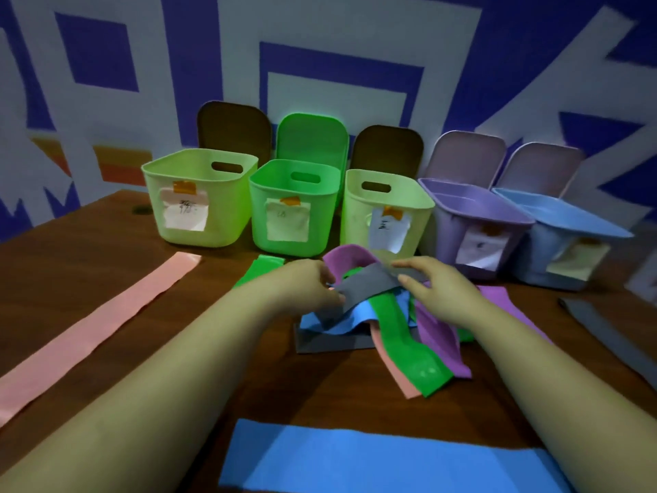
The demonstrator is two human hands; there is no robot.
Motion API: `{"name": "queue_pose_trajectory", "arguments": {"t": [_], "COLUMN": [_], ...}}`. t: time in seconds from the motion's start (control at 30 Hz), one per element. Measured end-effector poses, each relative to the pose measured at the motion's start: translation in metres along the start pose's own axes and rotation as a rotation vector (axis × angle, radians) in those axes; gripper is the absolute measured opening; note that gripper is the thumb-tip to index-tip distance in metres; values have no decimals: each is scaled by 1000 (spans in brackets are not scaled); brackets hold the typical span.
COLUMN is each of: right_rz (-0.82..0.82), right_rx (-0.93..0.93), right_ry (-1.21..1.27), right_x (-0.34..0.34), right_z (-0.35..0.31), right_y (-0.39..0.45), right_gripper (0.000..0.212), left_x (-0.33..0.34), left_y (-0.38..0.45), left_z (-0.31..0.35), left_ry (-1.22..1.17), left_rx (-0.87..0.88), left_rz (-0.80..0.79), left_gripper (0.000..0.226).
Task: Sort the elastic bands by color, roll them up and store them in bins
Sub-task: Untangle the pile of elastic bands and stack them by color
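Nearest the head camera lies a flat, wide blue elastic band (384,457), spread alone on the brown wooden worktop (89,265), on the near side of the tangled heap of coloured elastic bands (409,336). That heap, the landmark here, mixes green, purple, blue, pink and grey strips. Left of the heap a long pink elastic band (96,329) lies stretched out by itself; right of the heap a dark grey strip (604,332) lies apart.

Over the far side of the heap, both hands work a flat grey elastic band (366,282). The left hand (309,282) pinches its left end with curled fingers; the right hand (437,286) holds its right part, thumb and fingers closed on it.

Behind the heap stands a row of labelled plastic bins: pale green (199,201), bright green (295,208), another pale green (384,211), purple (473,222) and blue (565,236), all with lids open.

Sorting seems to be the step in hand. Next the grey band likely needs drawing free of the tangle and laying with its own colour, right of the heap.
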State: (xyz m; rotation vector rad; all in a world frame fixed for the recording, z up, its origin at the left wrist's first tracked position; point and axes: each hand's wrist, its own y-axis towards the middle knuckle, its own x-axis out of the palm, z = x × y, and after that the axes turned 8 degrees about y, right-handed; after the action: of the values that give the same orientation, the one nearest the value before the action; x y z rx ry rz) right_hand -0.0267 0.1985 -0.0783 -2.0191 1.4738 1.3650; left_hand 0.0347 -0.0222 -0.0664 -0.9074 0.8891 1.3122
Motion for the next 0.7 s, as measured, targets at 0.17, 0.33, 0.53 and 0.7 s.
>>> {"name": "queue_pose_trajectory", "arguments": {"t": [0.17,0.33,0.53,0.7], "right_rz": [-37,-63,-6,102], "right_rx": [-30,-27,-115,-166], "right_ry": [108,260,169,39], "right_x": [9,22,25,17], "right_z": [20,37,37,35], "right_y": [9,17,18,13], "right_gripper": [41,47,64,37], "left_x": [18,26,21,16], "left_y": [22,21,18,10], "left_z": [4,1,-4,3], "left_ry": [55,85,-146,-351], "left_rx": [-23,32,206,329], "left_rz": [-4,126,278,271], "left_gripper": [58,54,41,44]}}
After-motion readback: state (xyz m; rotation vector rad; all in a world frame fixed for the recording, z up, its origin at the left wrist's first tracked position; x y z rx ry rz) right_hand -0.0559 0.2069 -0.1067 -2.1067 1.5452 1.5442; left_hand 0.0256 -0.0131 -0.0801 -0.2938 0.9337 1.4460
